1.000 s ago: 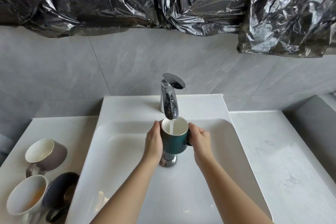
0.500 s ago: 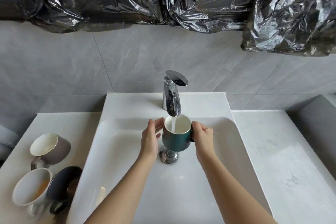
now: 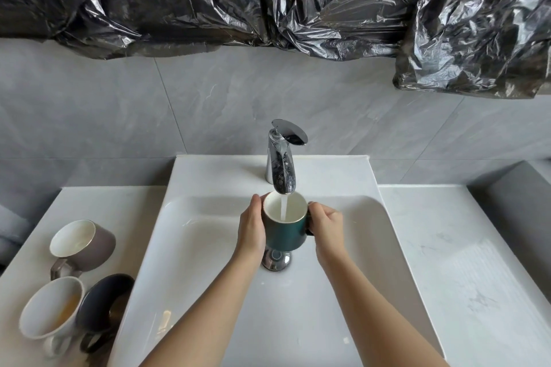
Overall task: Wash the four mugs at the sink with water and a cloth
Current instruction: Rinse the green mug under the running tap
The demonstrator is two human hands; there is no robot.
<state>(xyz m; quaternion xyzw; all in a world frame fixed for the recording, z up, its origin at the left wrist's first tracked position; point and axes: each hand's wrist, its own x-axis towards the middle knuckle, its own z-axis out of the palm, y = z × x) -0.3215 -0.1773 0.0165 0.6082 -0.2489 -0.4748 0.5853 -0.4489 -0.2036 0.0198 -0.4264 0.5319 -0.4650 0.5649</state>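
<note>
A dark green mug [image 3: 285,232] with a white inside stands upright under the chrome tap [image 3: 281,170], and a stream of water runs into it. My left hand [image 3: 251,228] wraps round the mug's left side. My right hand [image 3: 326,225] grips its handle on the right. Both hold it above the chrome drain [image 3: 275,261] of the white sink [image 3: 208,247]. Three more mugs lie on the left counter: a grey-brown one [image 3: 85,240], a white one [image 3: 50,308] with a brownish stain inside, and a black one [image 3: 104,304]. No cloth is in view.
A white counter [image 3: 462,262] runs to the right of the sink. Crumpled black plastic sheeting [image 3: 268,0] hangs along the grey tiled wall above the tap.
My left hand, which had come partly off the mug half a second ago, is back round its side. The view has shifted slightly; the water keeps running.
</note>
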